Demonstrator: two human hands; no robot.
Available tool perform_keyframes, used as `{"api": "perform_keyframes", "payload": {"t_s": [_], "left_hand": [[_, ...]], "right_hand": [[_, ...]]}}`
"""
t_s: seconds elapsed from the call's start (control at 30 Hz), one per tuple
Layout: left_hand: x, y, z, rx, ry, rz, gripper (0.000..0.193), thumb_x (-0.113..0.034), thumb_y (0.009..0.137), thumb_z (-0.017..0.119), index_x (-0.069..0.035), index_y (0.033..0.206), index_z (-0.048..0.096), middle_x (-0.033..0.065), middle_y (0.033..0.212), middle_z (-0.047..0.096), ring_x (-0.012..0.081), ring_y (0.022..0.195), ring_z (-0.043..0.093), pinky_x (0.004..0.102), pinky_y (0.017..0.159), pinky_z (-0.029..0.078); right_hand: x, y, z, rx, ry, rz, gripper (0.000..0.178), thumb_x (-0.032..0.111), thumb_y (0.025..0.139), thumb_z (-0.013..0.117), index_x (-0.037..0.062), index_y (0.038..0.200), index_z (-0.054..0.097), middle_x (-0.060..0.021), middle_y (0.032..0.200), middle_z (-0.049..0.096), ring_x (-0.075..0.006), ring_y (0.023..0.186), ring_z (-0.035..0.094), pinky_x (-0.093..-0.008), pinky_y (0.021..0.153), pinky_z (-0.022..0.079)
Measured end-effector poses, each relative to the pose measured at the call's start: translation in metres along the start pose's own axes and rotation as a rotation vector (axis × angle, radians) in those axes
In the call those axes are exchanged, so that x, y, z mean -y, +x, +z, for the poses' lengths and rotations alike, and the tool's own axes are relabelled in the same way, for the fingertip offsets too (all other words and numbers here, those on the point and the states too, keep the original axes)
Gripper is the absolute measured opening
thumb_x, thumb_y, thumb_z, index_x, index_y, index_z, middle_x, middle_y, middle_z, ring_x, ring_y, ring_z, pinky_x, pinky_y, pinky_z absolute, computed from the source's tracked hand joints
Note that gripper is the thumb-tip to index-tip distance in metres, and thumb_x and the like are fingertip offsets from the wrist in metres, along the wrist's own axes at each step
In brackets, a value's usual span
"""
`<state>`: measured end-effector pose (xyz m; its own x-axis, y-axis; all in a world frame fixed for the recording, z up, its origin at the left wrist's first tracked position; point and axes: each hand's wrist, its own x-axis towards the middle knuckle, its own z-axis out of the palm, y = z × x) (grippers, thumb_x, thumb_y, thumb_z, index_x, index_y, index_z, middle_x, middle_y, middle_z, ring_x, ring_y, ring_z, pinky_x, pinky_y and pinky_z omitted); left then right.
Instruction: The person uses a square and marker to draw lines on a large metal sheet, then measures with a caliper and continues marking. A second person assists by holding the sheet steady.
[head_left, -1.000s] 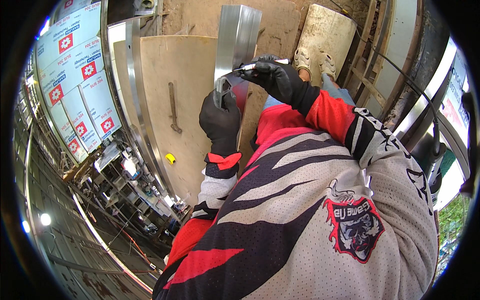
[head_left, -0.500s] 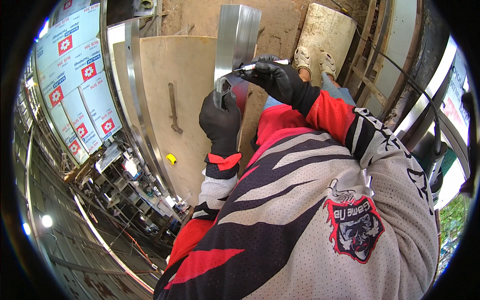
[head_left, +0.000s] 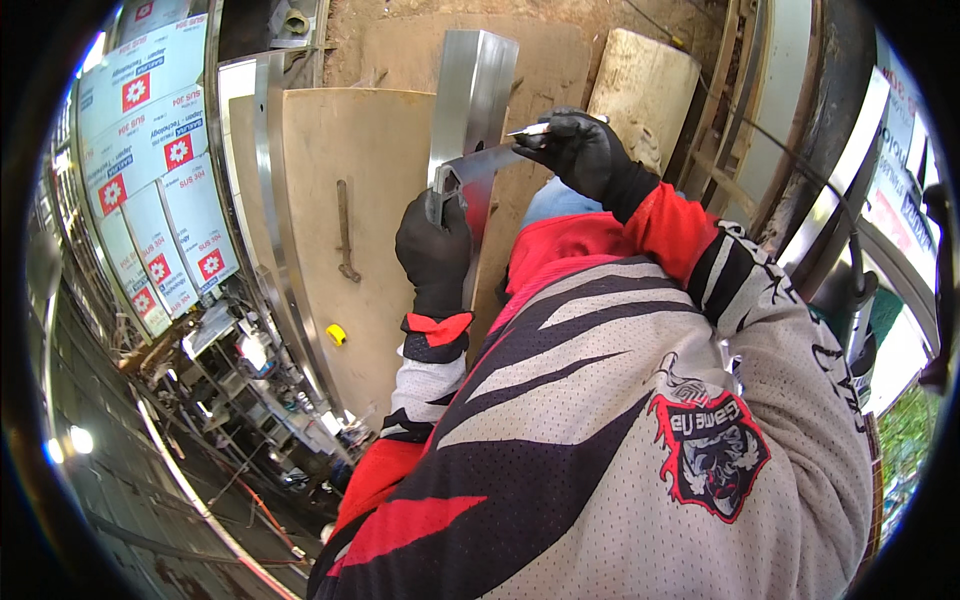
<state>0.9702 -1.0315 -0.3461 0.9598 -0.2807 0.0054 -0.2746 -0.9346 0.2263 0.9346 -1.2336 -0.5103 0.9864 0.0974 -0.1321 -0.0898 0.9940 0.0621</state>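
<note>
A long, straight-edged silver metal bar (head_left: 462, 95) lies on a tan, smooth wooden board (head_left: 385, 160), its brushed faces meeting along a sharp lengthwise edge. Its long axis runs nearly straight from the top of the view toward the person's body, and the nearer part carries a red reflection.

The left hand (head_left: 435, 245), in a black glove, is closed around a grey angular metal piece (head_left: 447, 184) with an opening in its end, against the bar's left edge. From there a thin flat metal strip (head_left: 487, 163) crosses the bar and points right; the two may be one tool, though the glove hides too much to be sure. The right hand (head_left: 580, 150), also black-gloved, pinches a slim white pen (head_left: 537, 129) just above the strip's far end, its tip pointing left.

A rusty brown hammer-shaped tool (head_left: 346, 232) lies lengthwise on the board, and a small rounded yellow object (head_left: 336, 334) rests nearer the body. At left, glossy pale-blue film-covered panels (head_left: 185, 85) bear repeated lettering and red squares with white flower-like emblems. The mesh jersey (head_left: 560, 480) has a red-edged crest with lettering upside down.
</note>
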Motion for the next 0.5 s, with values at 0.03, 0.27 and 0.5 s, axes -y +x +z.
{"api": "perform_keyframes", "payload": {"t_s": [0.03, 0.27, 0.5], "left_hand": [[0.000, 0.000, -0.001, 0.011, -0.008, -0.002, 0.023, -0.024, 0.090, 0.067, -0.004, 0.100, 0.070, 0.0175, 0.085, 0.072, 0.0374, 0.080, 0.071, 0.0442, 0.069, 0.054], [0.000, -0.001, 0.006, -0.033, 0.028, -0.025, 0.025, -0.031, 0.088, 0.068, -0.007, 0.094, 0.069, 0.0176, 0.085, 0.066, 0.0405, 0.078, 0.066, 0.0500, 0.065, 0.052], [-0.007, -0.015, -0.012, -0.029, -0.084, -0.015, 0.022, -0.029, 0.085, 0.070, -0.009, 0.092, 0.073, 0.0168, 0.085, 0.067, 0.0390, 0.079, 0.066, 0.0478, 0.066, 0.052]], "right_hand": [[0.007, -0.001, 0.001, -0.018, -0.011, -0.014, 0.014, 0.011, 0.094, 0.060, 0.0014, 0.100, 0.067, -0.0147, 0.098, 0.072, -0.0308, 0.100, 0.070, -0.0507, 0.105, 0.051], [0.049, -0.007, 0.019, -0.037, -0.135, 0.000, 0.014, 0.011, 0.095, 0.060, 0.0052, 0.105, 0.067, -0.0153, 0.101, 0.072, -0.0330, 0.105, 0.069, -0.0574, 0.107, 0.047], [0.077, -0.016, 0.042, -0.003, -0.260, 0.056, 0.020, 0.017, 0.095, 0.061, 0.0057, 0.110, 0.067, -0.0162, 0.100, 0.070, -0.0309, 0.105, 0.064, -0.0550, 0.110, 0.044]]}}
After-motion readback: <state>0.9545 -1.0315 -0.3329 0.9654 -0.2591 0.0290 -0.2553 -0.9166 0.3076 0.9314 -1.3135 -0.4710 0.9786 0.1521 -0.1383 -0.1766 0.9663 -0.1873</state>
